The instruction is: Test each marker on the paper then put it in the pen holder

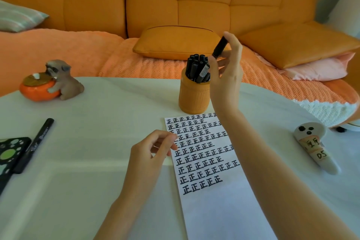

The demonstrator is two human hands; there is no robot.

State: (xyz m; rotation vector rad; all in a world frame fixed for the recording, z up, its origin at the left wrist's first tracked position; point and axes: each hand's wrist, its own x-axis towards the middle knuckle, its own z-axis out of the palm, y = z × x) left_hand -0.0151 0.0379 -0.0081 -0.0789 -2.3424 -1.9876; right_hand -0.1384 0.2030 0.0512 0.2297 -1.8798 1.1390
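Note:
My right hand [227, 76] is raised just right of the orange pen holder [193, 96] and grips a black marker [220, 46], tilted, its lower end above the holder's rim. Several black markers [197, 68] stand inside the holder. A white paper [214, 191] lies in front of it, its upper half filled with rows of black written characters. My left hand [153, 150] rests on the paper's left edge, fingers loosely curled, holding nothing. One more black marker [35, 144] lies on the table at the far left.
A dog figurine hugging an orange dish [51, 82] stands at the back left. A black case with green dots [9, 154] lies at the left edge. A grey ghost-like object with labels [315, 144] lies on the right. An orange sofa with cushions [179, 43] is behind the white table [87, 142].

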